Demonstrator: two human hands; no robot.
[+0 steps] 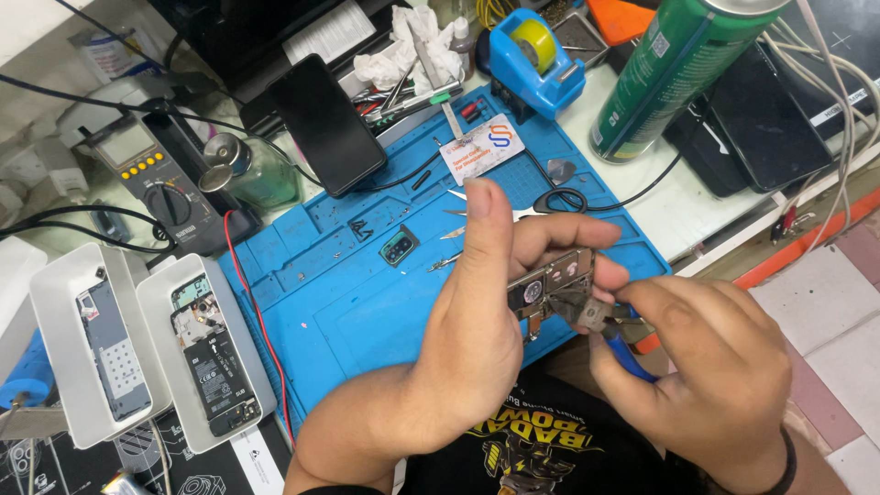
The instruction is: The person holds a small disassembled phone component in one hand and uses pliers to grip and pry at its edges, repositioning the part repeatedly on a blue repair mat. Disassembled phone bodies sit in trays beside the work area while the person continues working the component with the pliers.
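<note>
One metal part (pixel 550 280), small and silvery, pinched between thumb and fingers of the left hand (pixel 477 321), held above the near right corner of the blue mat (pixel 302 266). Right hand (pixel 706 367) closed around blue-handled pliers (pixel 600 325), their tip touching the part's lower edge. On the mat: camera module (pixel 400 247), scissors (pixel 541 203), card (pixel 481 147). Left of the mat: two white trays (pixel 55 293) holding opened phones, multimeter (pixel 156 179). Behind: black phone (pixel 325 124), tape dispenser (pixel 532 60), green spray can (pixel 669 73).

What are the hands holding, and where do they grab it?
The left hand pinches a small metal phone part by its edges. The right hand grips blue-handled pliers by the handles.
</note>
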